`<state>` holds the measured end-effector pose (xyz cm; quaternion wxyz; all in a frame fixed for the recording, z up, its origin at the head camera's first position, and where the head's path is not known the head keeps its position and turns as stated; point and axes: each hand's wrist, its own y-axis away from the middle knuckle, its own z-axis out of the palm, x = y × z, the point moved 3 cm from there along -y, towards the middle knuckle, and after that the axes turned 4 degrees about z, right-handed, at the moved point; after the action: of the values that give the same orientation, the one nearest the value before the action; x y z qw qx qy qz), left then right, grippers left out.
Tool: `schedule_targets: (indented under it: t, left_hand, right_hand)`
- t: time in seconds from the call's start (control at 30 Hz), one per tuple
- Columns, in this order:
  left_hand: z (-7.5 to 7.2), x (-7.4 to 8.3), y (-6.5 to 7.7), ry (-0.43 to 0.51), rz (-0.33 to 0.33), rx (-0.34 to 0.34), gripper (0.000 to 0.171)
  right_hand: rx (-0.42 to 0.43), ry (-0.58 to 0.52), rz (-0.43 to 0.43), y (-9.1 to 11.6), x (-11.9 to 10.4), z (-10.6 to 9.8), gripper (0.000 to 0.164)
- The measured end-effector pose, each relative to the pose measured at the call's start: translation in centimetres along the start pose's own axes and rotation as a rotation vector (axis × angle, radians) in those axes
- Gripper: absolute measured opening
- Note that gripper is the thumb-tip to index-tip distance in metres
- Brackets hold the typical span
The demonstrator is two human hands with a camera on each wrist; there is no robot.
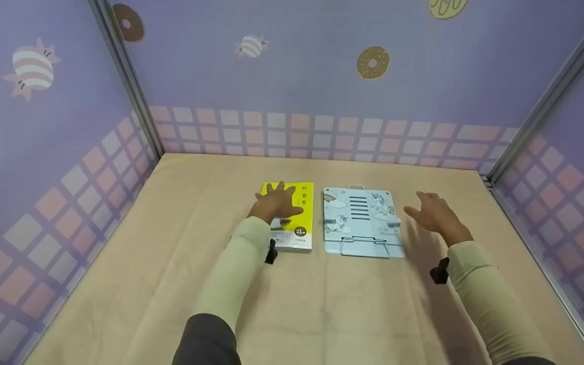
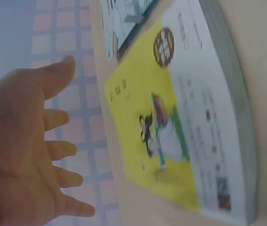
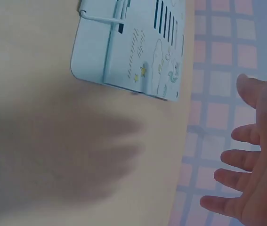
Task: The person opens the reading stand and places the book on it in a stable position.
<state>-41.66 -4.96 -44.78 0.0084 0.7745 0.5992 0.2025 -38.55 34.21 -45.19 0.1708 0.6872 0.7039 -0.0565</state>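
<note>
A thick yellow-and-white book (image 1: 302, 215) lies flat on the table, its cover up. Over it hovers my left hand (image 1: 277, 202), fingers spread; the left wrist view shows a gap between this hand (image 2: 22, 146) and the book (image 2: 171, 117). To the right of the book lies a light blue folding book stand (image 1: 360, 223) with unicorn pictures, slots and a wire support, folded flat. My right hand (image 1: 435, 215) is held in the air to the right of the stand, touching nothing. In the right wrist view its fingers (image 3: 234, 179) are extended, apart from the stand (image 3: 133, 47).
A beige cloth covers the table (image 1: 282, 314). Purple panels with pink and white checks (image 1: 297, 129) close off the back and both sides, joined by metal corner posts (image 1: 135, 86). Shadow from the right hand falls on the cloth.
</note>
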Motion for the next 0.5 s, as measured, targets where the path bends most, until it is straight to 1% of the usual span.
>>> schedule_targets:
  t: [0.07, 0.17, 0.23, 0.4, 0.5]
  left_hand:
    - [0.7, 0.4, -0.2, 0.043, -0.005, -0.010, 0.075]
    - [1.8, 1.0, -0.6, 0.097, -0.006, -0.004, 0.069]
    - [2.4, 1.6, -0.9, 0.111, 0.009, 0.013, 0.067]
    - [3.4, 2.9, -1.5, 0.110, 0.067, 0.073, 0.059]
    - [4.1, 3.7, -1.6, 0.135, 0.081, 0.091, 0.055]
  right_hand:
    - [0.010, 0.005, -0.006, -0.1, -0.1, 0.4, 0.077]
    - [0.011, 0.002, -0.011, -0.1, -0.2, 1.1, 0.072]
    - [0.013, 0.007, -0.023, -0.2, -0.4, 1.6, 0.069]
    - [0.017, 0.006, -0.050, -0.2, -0.8, 2.7, 0.059]
    - [-0.001, -0.001, -0.039, -0.2, -1.0, 3.4, 0.051]
